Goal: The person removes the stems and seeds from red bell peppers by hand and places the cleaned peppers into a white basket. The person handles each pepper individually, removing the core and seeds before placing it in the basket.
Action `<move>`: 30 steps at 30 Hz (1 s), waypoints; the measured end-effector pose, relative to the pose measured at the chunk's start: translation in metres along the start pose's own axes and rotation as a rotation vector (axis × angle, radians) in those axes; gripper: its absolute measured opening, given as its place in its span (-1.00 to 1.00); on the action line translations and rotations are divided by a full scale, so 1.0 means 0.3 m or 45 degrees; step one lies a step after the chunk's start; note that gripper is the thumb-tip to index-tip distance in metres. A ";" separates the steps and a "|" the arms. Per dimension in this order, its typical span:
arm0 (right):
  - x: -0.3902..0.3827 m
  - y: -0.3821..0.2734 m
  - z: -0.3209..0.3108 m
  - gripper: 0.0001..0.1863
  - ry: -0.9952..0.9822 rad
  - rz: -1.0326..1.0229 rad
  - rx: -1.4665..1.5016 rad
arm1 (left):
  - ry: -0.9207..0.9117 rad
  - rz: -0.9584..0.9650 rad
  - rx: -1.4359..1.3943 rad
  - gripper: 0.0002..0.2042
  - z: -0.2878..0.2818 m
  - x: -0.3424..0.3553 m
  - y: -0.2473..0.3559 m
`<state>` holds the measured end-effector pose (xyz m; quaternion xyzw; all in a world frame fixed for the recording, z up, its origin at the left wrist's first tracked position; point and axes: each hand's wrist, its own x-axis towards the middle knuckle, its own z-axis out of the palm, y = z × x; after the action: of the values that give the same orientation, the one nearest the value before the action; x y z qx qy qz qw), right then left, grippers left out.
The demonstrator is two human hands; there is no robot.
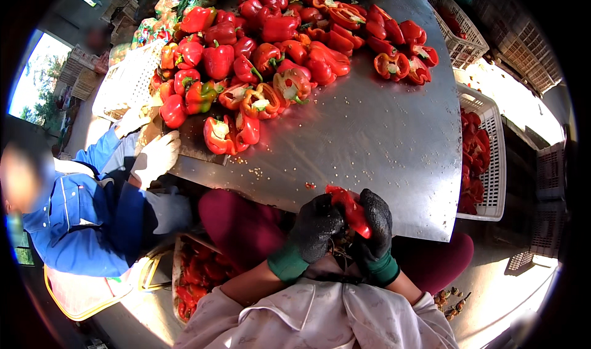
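Over my lap, just off the near edge of the metal table (369,146), I hold a piece of red bell pepper (352,211) between both hands. My left hand (315,224), in a black-coated glove with a green cuff, is closed on its left side. On the other side my right hand (377,223), gloved the same way, grips it too. The pepper's lower end and some fingertips are hidden by the gloves. Ahead lies a large heap of red bell peppers (219,62), some whole and some cut open with pale cores showing.
Seeds are scattered across the tabletop. At the right stands a white crate (497,158) of pepper pieces; another crate (178,269) of red pieces sits low at my left. A co-worker in blue (77,210), wearing pale gloves, sits at the table's left edge. Discarded cores (452,301) lie low right.
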<state>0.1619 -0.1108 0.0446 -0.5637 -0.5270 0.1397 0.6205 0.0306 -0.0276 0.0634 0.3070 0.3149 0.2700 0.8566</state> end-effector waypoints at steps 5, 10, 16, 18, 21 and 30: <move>0.034 -0.013 0.003 -0.53 0.196 1.090 0.783 | -0.238 -0.098 1.035 -0.80 -0.024 0.006 0.001; 0.016 0.187 -0.224 -0.53 0.641 1.403 1.831 | -1.005 0.215 1.797 -0.79 -0.077 0.068 0.097; 0.102 0.105 -0.460 -0.37 0.697 0.386 1.533 | 0.204 0.827 2.214 -0.62 -0.105 0.372 0.326; 0.042 0.126 -0.430 -0.32 0.390 0.569 1.595 | 0.356 1.083 2.293 -0.63 -0.157 0.549 0.372; -0.001 0.116 -0.286 -0.43 0.479 1.005 1.455 | 0.531 1.012 2.336 -0.56 -0.182 0.676 0.389; -0.007 0.167 -0.197 -0.52 0.413 1.214 1.136 | 0.907 1.150 2.616 -0.37 -0.189 0.735 0.273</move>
<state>0.2301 -0.1287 0.0124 -0.4382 -0.0123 0.5162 0.7357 0.1131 0.1917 0.0031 0.8441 0.4689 0.2389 -0.1029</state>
